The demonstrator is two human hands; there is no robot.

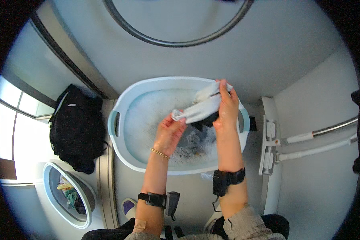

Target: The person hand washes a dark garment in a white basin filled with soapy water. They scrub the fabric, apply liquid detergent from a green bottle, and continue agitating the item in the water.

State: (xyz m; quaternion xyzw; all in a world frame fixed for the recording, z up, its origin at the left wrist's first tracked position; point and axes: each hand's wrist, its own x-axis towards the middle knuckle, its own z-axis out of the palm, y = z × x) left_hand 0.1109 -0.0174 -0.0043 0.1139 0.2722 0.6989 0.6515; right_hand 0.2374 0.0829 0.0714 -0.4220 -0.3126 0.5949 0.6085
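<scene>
A wet white cloth item (204,108), perhaps a sock, stretches between my two hands above a white plastic washtub (171,80). My left hand (170,132) pinches its lower left end between thumb and fingers. At its upper right end, my right hand (228,108) grips the fabric near the tub's right rim. Dark fabric (205,121) hangs just below the white cloth, by my right palm; whether I hold it too I cannot tell. Sudsy water (147,120) fills the tub, with greyish foam and dark specks in the middle. Anything under the suds is hidden.
To the left, a black bag (78,129) lies beyond the metal door track (106,180). Below it stands a second basin (90,210) holding several cloth items (70,192). A flat mop (268,144) leans at the right. A slipper (129,208) shows near my left forearm.
</scene>
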